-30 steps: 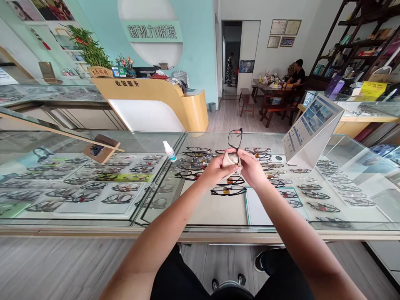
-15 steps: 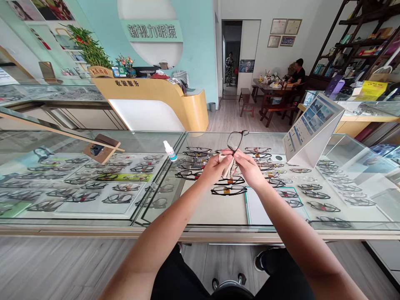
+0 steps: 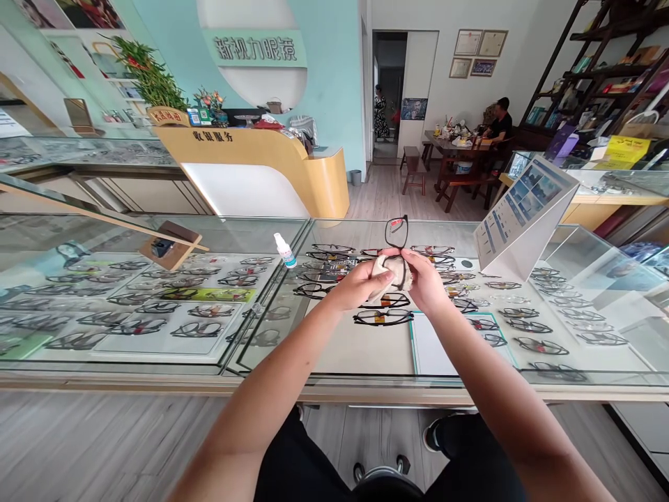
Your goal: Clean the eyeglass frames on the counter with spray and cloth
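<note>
A pair of dark-framed eyeglasses (image 3: pixel 396 232) is held up above the glass counter, one lens standing upward with a small red mark on it. My left hand (image 3: pixel 360 284) is closed on a beige cloth (image 3: pixel 396 270), its thumb pressing the cloth against the lower lens. On the other side, my right hand (image 3: pixel 426 280) grips the frame with the thumb and fingers near its middle. The cloth lies around and behind the lower lens, so part of that lens is hidden.
The glass display counter (image 3: pixel 360 352) holds rows of eyeglasses under my hands. A white spray bottle (image 3: pixel 285 251) stands on it to the left, near a wooden stand (image 3: pixel 170 245). A tent-shaped sign (image 3: pixel 523 216) stands right. A person (image 3: pixel 499 124) sits at a far table.
The glasses have turned in my hands, and the lower lens with the cloth around it now shows. My left thumb has moved onto the cloth over that lens.
</note>
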The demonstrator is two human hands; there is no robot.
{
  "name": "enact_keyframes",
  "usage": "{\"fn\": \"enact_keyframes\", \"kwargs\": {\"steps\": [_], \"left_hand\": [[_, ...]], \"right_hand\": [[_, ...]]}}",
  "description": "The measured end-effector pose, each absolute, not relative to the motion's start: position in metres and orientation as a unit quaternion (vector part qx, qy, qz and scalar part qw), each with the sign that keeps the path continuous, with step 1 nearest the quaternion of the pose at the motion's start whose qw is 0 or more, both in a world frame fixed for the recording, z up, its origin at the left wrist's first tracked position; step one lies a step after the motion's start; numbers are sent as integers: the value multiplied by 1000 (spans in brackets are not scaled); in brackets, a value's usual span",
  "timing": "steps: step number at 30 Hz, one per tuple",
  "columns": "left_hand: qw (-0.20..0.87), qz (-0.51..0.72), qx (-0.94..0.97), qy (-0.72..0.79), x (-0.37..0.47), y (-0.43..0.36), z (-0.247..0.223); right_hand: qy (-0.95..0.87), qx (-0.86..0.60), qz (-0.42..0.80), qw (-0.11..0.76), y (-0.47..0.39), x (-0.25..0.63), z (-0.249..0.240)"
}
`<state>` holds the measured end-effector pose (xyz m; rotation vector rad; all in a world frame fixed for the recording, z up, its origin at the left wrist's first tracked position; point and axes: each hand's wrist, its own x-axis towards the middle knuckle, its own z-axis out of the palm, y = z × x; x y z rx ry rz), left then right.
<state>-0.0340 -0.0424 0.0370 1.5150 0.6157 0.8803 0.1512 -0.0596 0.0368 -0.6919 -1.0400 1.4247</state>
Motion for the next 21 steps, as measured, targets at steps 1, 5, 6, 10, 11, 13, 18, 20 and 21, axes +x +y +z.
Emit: {"fn": "enact_keyframes", "kwargs": {"steps": [1, 5, 6, 10, 11, 13, 18, 20, 21], "left_hand": [[601, 378, 656, 256, -33, -43, 39], [614, 384, 654, 219, -29, -44, 39], [619, 385, 650, 215, -28, -43, 38], [628, 400, 624, 236, -24, -40, 30], [627, 407, 617, 247, -23, -39, 29], [619, 419, 608, 268, -21, -39, 26], [593, 454, 588, 311, -16, -41, 22], [586, 466, 582, 317, -15, -42, 22], [583, 471, 581, 317, -14, -43, 23]], "right_hand": [[-445, -293, 612, 584, -59, 152, 36], [-447, -290, 613, 583, -59, 151, 38], [-448, -289, 614, 582, -60, 151, 39], [-465, -275, 605, 585, -63, 148, 40], [-473, -272, 599, 585, -63, 147, 39], [-494, -270, 588, 581, -63, 146, 37], [-540, -267, 565, 564, -61, 146, 31], [-552, -266, 555, 563, -61, 146, 30], [-558, -266, 551, 561, -61, 146, 30]]}}
